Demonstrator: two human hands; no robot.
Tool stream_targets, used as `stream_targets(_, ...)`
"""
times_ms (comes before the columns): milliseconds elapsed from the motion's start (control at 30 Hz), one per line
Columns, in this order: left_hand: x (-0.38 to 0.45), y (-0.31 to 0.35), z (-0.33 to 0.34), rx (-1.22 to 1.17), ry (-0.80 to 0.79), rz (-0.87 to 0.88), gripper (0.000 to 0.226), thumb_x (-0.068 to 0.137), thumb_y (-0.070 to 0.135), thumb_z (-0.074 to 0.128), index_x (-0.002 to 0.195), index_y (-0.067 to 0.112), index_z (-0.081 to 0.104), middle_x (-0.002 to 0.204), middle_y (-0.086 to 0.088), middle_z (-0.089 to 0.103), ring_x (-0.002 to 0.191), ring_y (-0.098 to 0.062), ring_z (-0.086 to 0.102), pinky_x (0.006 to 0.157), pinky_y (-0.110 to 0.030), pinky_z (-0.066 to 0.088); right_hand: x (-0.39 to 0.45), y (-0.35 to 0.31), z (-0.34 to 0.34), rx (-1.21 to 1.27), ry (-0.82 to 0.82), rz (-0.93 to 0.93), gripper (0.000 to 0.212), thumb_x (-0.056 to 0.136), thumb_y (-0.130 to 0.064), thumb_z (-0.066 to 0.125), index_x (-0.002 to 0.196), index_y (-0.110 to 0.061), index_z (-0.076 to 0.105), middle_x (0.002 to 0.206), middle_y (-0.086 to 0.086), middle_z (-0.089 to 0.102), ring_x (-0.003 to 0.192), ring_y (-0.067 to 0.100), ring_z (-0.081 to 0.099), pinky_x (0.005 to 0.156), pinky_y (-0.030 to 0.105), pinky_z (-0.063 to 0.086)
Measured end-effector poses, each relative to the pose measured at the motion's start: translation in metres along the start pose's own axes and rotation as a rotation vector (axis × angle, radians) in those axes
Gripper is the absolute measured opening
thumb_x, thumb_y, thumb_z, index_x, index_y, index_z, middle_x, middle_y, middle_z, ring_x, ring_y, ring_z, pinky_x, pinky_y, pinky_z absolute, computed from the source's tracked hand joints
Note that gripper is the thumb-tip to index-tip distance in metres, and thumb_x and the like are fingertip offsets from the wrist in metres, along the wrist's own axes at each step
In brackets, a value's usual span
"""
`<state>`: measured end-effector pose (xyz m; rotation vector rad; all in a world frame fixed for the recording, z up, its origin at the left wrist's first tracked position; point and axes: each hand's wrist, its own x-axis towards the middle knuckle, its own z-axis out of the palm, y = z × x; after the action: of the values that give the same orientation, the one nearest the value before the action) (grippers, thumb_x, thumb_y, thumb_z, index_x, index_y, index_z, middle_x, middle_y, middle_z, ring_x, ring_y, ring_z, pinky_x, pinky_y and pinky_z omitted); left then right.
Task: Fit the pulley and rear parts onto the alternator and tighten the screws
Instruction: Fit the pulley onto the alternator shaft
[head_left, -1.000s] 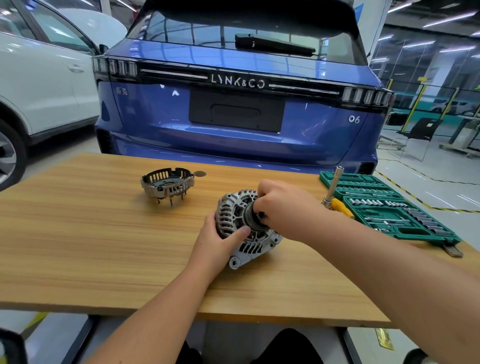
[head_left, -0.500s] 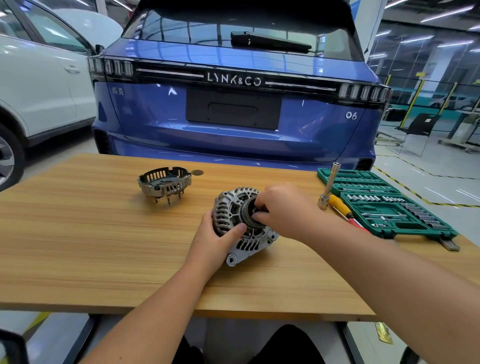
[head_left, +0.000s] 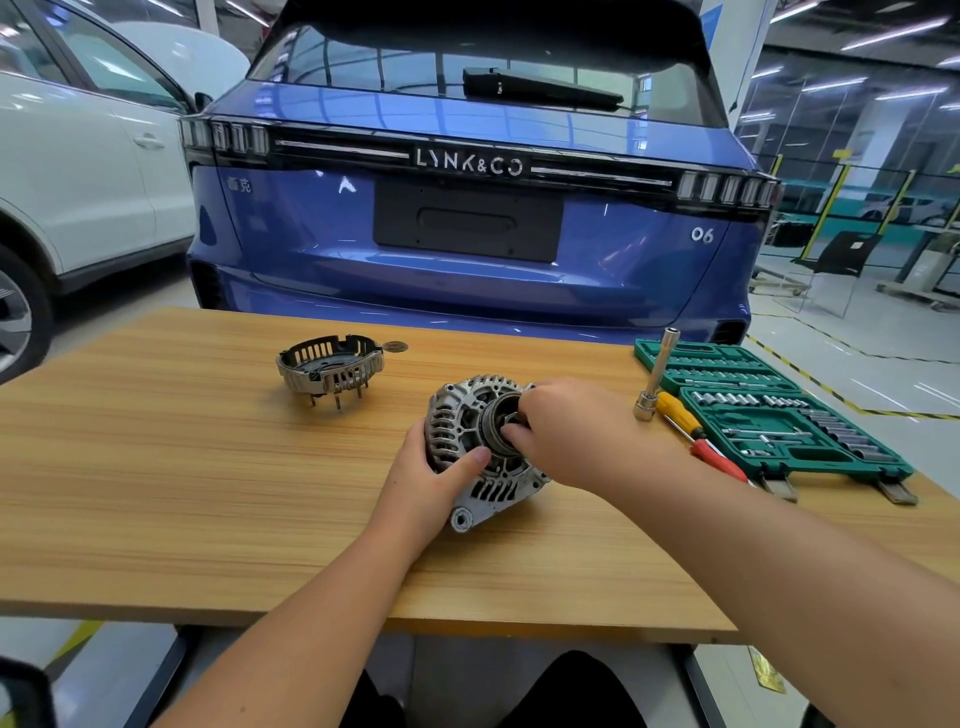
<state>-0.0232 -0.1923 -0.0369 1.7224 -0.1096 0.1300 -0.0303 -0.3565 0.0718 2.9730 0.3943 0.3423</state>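
The silver alternator (head_left: 470, 441) lies tilted on the wooden table (head_left: 182, 493), its front face turned up toward me. A dark grooved pulley (head_left: 496, 421) sits on its shaft. My left hand (head_left: 426, 483) grips the alternator housing from the near left, thumb pressed on the front face. My right hand (head_left: 566, 431) reaches in from the right, and its curled fingers pinch inside the pulley's centre. What they pinch is hidden. The rear cover (head_left: 331, 371), a vented metal and black ring with pins pointing down, stands apart at the back left. A small round washer (head_left: 395, 346) lies just behind it.
A green socket set case (head_left: 769, 410) lies open at the table's right edge. A socket driver with a yellow handle (head_left: 675, 408) and a red-handled screwdriver (head_left: 719, 460) lie beside it. A blue car (head_left: 467, 234) stands right behind the table, a white car (head_left: 78, 182) at the left.
My right hand has shifted from covering the pulley to pinching inside its centre, so the pulley rim now shows. The left hand keeps its hold on the housing.
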Motion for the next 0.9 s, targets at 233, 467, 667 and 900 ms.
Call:
stream_targets(233, 0.001, -0.001, 0.0, 0.016, 0.01, -0.005, 0.05, 0.063, 0.072, 0.072, 0.101, 0.067, 0.042, 0.107, 0.024, 0.065, 0.088, 0.016, 0.062, 0.063, -0.013, 0.049, -0.006, -0.007, -0.001, -0.046, 0.127, -0.032, 0.031, 0.103, -0.043, 0.046, 0.092, -0.017, 0.06, 0.079, -0.004, 0.052, 0.069, 0.018, 0.056, 0.053, 0.031, 0.045)
stream_targets(467, 0.003, -0.003, 0.0, 0.019, 0.01, 0.007, 0.055, 0.063, 0.072, 0.072, 0.106, 0.062, 0.041, 0.11, 0.023, 0.064, 0.091, 0.01, 0.064, 0.072, -0.021, 0.052, -0.005, 0.007, 0.002, 0.077, 0.096, -0.114, 0.027, 0.101, -0.041, 0.051, 0.106, -0.023, 0.071, 0.097, -0.006, 0.053, 0.085, 0.014, 0.051, 0.06, 0.027, 0.042)
stream_targets(667, 0.002, -0.002, -0.001, 0.024, 0.006, 0.009, 0.054, 0.062, 0.073, 0.071, 0.106, 0.061, 0.041, 0.109, 0.024, 0.064, 0.089, 0.016, 0.061, 0.067, -0.016, 0.048, -0.005, -0.008, 0.015, 0.066, 0.174, 0.087, 0.037, 0.102, -0.043, 0.043, 0.075, -0.021, 0.054, 0.074, -0.006, 0.047, 0.061, 0.012, 0.048, 0.045, 0.026, 0.031)
stream_targets(900, 0.003, -0.004, -0.001, 0.026, 0.002, 0.012, 0.048, 0.064, 0.072, 0.073, 0.1, 0.067, 0.042, 0.108, 0.023, 0.065, 0.09, 0.013, 0.063, 0.071, -0.02, 0.05, -0.004, -0.003, 0.007, 0.086, 0.058, 0.088, 0.037, 0.099, -0.048, 0.051, 0.079, -0.02, 0.065, 0.065, -0.003, 0.06, 0.059, 0.015, 0.06, 0.047, 0.028, 0.049)
